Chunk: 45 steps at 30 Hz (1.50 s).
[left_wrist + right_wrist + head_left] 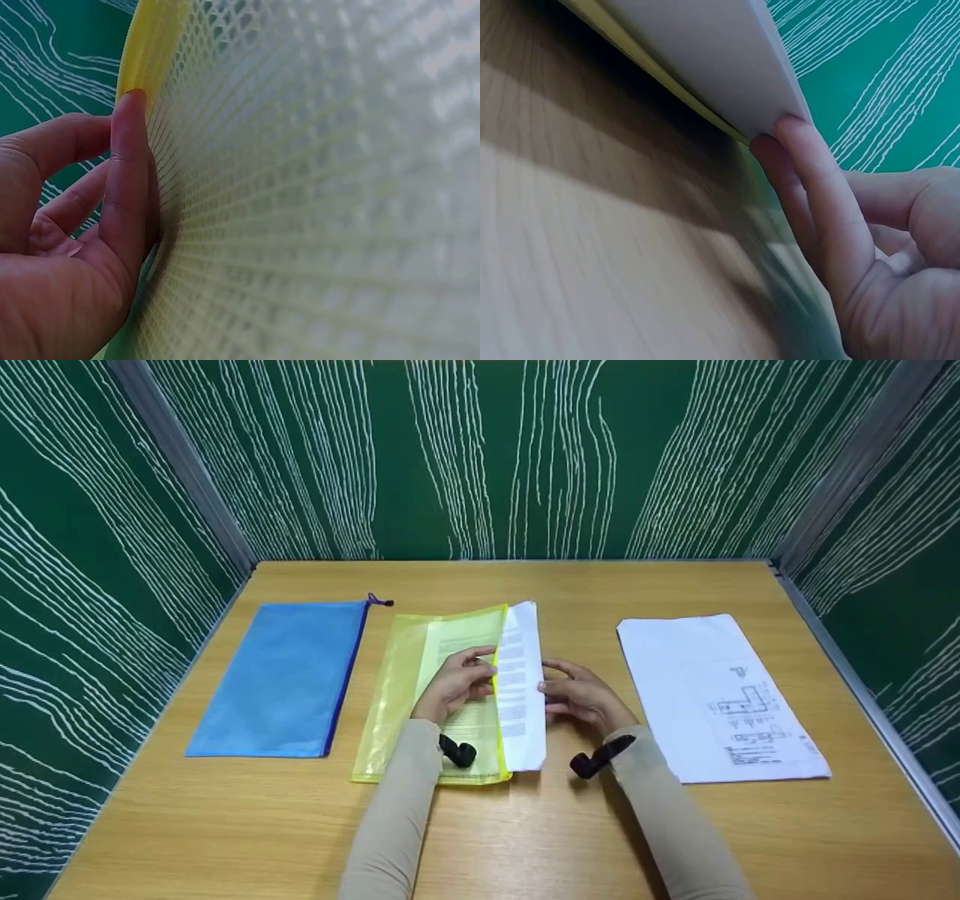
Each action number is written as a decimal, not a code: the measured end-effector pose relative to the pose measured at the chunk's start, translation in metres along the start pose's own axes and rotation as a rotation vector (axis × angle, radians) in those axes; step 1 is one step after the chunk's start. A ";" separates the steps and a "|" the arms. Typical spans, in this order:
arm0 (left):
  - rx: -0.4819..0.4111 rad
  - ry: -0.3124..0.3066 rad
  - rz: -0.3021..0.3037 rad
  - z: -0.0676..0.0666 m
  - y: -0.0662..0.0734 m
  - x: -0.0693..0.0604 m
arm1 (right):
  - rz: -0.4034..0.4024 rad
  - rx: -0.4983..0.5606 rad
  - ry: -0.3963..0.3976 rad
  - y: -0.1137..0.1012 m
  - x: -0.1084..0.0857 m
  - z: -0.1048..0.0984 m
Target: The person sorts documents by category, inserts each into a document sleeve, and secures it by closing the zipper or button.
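Observation:
A translucent yellow mesh folder [382, 712] lies in the middle with its open side to the right. A stack of printed papers [523, 690] is partly inside and sticks out past that side. My left hand [459, 684] pinches the folder's yellow zip edge [154, 45], seen close in the left wrist view. At the papers' right edge, my right hand [585, 696] pinches the stack; the right wrist view shows its fingers [817, 187] against the white sheets [712, 60].
A blue zip folder [281, 682] with a purple pull lies at the left. White papers with a printed drawing [675, 682] lie at the right. Green walls with white lines [510, 457] stand behind and beside the wooden table [495, 840].

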<state>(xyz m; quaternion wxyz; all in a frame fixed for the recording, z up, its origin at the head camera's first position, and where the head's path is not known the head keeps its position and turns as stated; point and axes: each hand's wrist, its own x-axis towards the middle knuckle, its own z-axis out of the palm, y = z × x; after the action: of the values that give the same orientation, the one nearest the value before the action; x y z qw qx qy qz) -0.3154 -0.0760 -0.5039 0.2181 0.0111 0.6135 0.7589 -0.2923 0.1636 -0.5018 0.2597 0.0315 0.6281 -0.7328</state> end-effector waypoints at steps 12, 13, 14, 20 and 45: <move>-0.037 0.028 0.010 0.006 0.001 0.002 | 0.006 0.007 0.018 0.001 0.004 0.009; -0.037 0.031 0.013 0.007 0.001 0.002 | 0.000 0.006 0.015 0.001 0.004 0.009; -0.039 0.034 0.013 0.007 0.001 0.002 | -0.002 0.008 0.016 0.002 0.005 0.010; -0.047 0.034 0.016 0.008 0.001 0.003 | 0.008 0.004 0.038 0.001 0.005 0.014; -0.058 0.010 0.025 0.010 0.002 0.002 | -0.027 -0.002 0.117 0.002 0.010 0.029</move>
<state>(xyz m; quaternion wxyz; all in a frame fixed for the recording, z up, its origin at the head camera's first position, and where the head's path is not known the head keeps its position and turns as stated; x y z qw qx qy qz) -0.3145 -0.0666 -0.5000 0.2060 0.0087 0.5920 0.7791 -0.2918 0.1328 -0.5015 0.2126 0.0655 0.6435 -0.7324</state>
